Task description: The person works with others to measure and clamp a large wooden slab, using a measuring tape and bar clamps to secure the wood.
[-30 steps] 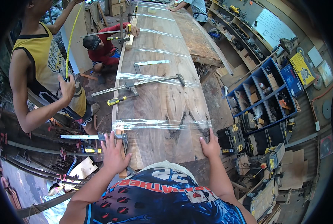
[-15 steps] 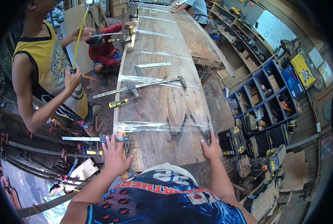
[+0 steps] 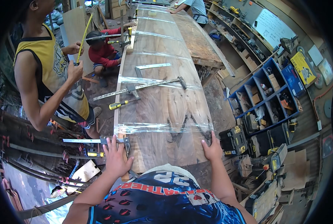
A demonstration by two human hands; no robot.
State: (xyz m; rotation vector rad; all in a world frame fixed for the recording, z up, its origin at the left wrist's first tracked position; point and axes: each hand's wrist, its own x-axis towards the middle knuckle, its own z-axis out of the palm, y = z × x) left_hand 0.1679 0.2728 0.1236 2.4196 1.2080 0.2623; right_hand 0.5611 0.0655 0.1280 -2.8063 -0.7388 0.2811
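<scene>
Seemingly to steady the panel (image 3: 159,149), the left hand (image 3: 116,160) splays, clasping nothing, at seven o'clock; right hand (image 3: 213,150) at five, grip I cannot tell.

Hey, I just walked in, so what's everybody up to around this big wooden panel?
The person's left hand is spread at the near left edge of the wooden panel, over a bar clamp; the right hand is at the right edge. Another clamp and a metal square lie on top, among bands of clear film. To the left, a standing co-worker in yellow holds an extended tape measure, and one in red crouches beside the panel.
</scene>
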